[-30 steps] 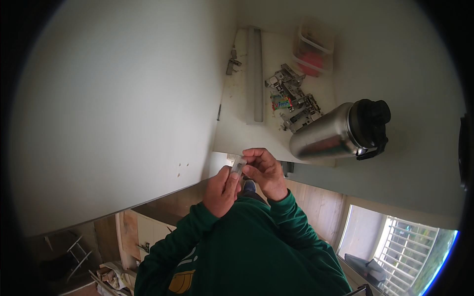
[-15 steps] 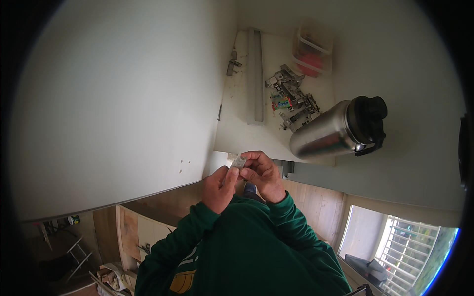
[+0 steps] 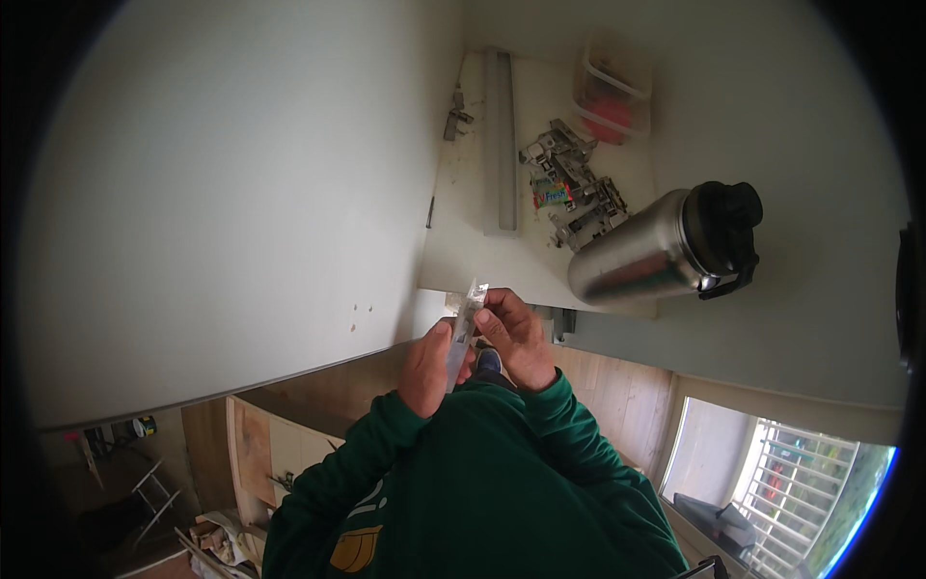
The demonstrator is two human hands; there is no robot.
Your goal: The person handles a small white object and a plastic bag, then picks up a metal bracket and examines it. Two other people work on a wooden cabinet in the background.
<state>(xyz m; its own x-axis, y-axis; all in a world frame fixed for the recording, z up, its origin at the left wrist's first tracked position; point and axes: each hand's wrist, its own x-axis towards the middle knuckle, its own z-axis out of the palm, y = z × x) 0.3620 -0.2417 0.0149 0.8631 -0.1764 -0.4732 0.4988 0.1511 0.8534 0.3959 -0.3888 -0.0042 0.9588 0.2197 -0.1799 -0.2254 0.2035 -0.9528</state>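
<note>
— Pinching that small clear plastic packet [image 3: 465, 326] with both hands at once, why so?
— It is thin and limp. The left hand [image 3: 429, 367] presses thumb and fingers together on its lower part, while the right hand [image 3: 514, 338] nips the upper edge, so the packet stands nearly upright between them, close in front of the chest and the green sleeves.
— Where is it relative to the bench?
— Just off the near edge of the white worktop [image 3: 473, 251], held in the air, touching nothing else.
— And the rest?
— Well apart and untouched: a steel flask [image 3: 641, 253] with a black lid lying on its side, a heap of grey metal hinges [image 3: 577, 188], a long pale rail [image 3: 499, 145] and a clear tub [image 3: 608, 92] with something red inside.
</note>
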